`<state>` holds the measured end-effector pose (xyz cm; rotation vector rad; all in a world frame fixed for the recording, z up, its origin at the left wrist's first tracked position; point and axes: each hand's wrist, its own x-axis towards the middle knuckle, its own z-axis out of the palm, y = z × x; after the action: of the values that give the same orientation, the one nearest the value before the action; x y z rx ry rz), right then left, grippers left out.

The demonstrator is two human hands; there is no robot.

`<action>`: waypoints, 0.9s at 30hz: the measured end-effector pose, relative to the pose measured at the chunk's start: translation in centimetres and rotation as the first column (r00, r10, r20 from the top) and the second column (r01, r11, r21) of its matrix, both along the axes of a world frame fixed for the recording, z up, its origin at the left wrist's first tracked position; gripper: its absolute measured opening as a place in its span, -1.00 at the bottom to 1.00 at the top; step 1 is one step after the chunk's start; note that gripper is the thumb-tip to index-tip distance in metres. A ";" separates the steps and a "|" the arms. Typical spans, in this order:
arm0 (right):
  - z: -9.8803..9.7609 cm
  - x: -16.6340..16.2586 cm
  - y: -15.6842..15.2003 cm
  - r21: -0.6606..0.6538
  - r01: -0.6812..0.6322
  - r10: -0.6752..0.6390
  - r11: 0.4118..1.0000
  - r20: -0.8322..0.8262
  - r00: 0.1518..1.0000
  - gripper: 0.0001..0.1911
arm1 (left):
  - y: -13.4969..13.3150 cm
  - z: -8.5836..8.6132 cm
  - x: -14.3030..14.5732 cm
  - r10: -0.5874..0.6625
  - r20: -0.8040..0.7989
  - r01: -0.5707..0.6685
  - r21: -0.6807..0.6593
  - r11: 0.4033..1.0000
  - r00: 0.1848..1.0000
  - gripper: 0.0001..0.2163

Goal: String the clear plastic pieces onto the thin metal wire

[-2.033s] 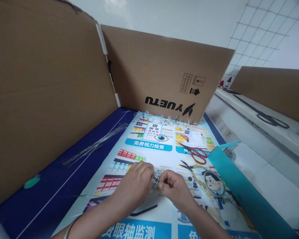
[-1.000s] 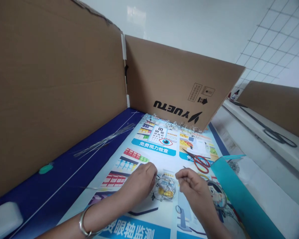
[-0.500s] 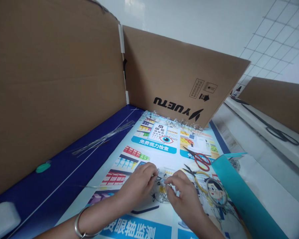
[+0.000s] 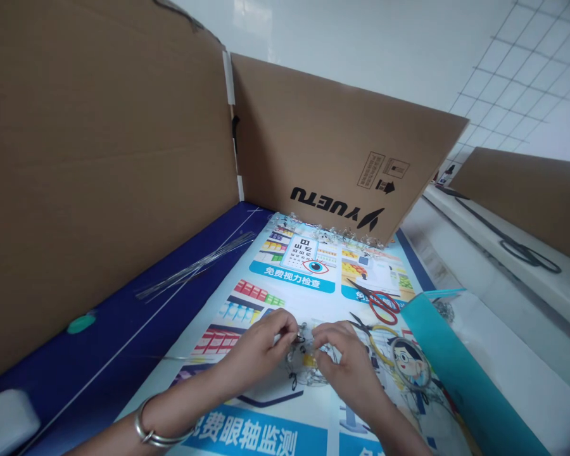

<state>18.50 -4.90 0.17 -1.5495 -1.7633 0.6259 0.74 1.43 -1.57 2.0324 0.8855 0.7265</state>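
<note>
My left hand (image 4: pixel 273 339) is closed in a pinch, with thumb and forefinger on a thin wire piece with small dark and clear beads (image 4: pixel 301 337). Close to it on the right, my right hand (image 4: pixel 344 354) has its fingers curled toward the same spot; anything in its fingertips is too fine to make out. Below and between both hands lie tangled beaded wires (image 4: pixel 308 375) on the printed poster (image 4: pixel 285 405). Beside the right hand are yellow-handled pliers or cutters (image 4: pixel 377 342), red-handled scissors (image 4: pixel 382 305) and a coil of wire (image 4: pixel 411 364).
Long thin wires (image 4: pixel 194 269) lie on the blue surface at left, near a green oval piece (image 4: pixel 81 323) and a white object (image 4: pixel 7 418). Small beaded pieces (image 4: pixel 332 235) line the cardboard wall (image 4: pixel 332 139). A teal-edged box (image 4: pixel 475 373) stands at right.
The hands stay almost in place, with small finger movements at the wire. My left wrist has dropped slightly, and the whole view has shifted a little.
</note>
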 end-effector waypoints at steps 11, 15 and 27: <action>-1.4 0.3 0.5 -0.190 -0.010 -0.027 0.982 -0.194 0.981 -0.88 | -0.1 0.0 0.1 -0.043 0.100 0.049 -0.065 0.997 0.994 -0.89; -1.1 0.3 0.5 -0.269 -0.058 -0.044 0.961 -0.357 0.933 -0.95 | 0.0 -0.1 0.1 -0.041 0.104 0.048 -0.069 0.996 0.994 -0.89; -1.7 0.4 0.7 -0.312 -0.108 -0.159 0.944 -0.717 0.679 -0.86 | -0.8 -0.3 0.7 0.008 -0.035 -0.001 0.193 0.981 0.999 -0.85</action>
<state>18.87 -4.22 -1.57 -1.2380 -1.0314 1.3732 1.41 0.67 -1.86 2.2205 0.8685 0.8070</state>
